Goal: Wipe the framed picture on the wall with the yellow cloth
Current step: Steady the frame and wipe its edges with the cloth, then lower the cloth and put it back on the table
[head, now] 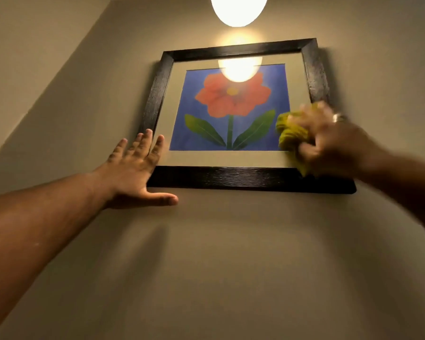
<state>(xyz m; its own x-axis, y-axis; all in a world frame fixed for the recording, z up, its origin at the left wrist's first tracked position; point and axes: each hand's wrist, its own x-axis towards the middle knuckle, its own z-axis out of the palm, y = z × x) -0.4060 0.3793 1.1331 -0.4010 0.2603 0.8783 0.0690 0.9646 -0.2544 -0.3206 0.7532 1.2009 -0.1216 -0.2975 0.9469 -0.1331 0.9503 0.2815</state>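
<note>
A framed picture (250, 177) with a thick black frame hangs on the beige wall, showing a red flower with green leaves on blue. My left hand (135, 173) lies flat with fingers spread on the frame's lower left corner, thumb on the wall below it. My right hand (329, 138), blurred by motion and wearing a ring, presses a bunched yellow cloth (290, 133) against the glass at the picture's lower right. The hand and cloth hide the frame's lower right side.
A glowing round lamp (238, 8) hangs above the picture and is mirrored as a bright spot in the glass. A second wall meets this one in a corner at the far left (59, 69). Bare beige wall spreads below the frame.
</note>
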